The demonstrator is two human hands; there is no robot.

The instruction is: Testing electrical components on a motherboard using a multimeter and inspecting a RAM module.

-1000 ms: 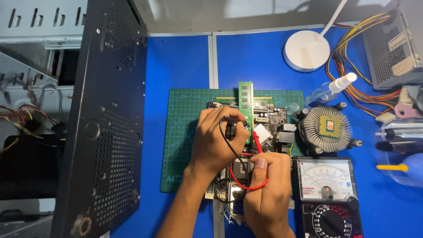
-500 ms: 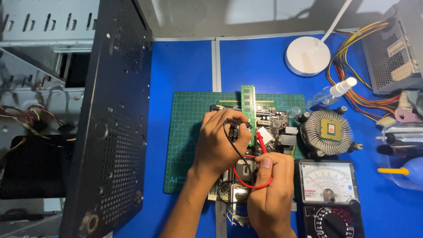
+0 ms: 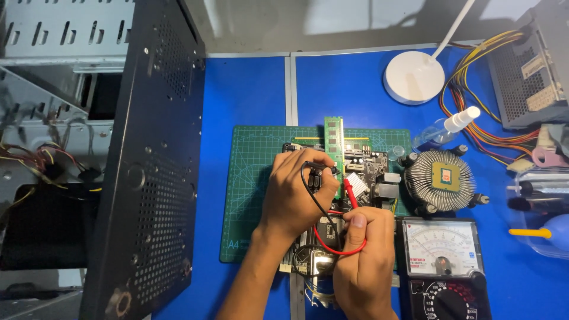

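A computer motherboard (image 3: 367, 166) lies on a green cutting mat (image 3: 255, 178), with a green memory stick (image 3: 333, 142) standing in its slot. My left hand (image 3: 293, 198) rests on the board and pinches a black test probe (image 3: 323, 169) against it beside the memory stick. My right hand (image 3: 363, 261) holds a red test probe (image 3: 351, 192), its tip pointing up toward the middle of the board. Black and red leads loop between the two hands. An analog multimeter (image 3: 444, 266) sits just right of my right hand.
A tall black perforated computer case (image 3: 148, 178) stands at the left. A round cooler with a processor on it (image 3: 441, 178), a spray bottle (image 3: 447, 127), a white lamp base (image 3: 414, 77), a power supply with coloured wires (image 3: 527, 65) and a blue blower (image 3: 548, 234) lie at the right.
Both hands have stayed on the board with the probes. The red lead's loop has shifted slightly, and the camera view has drifted a little.
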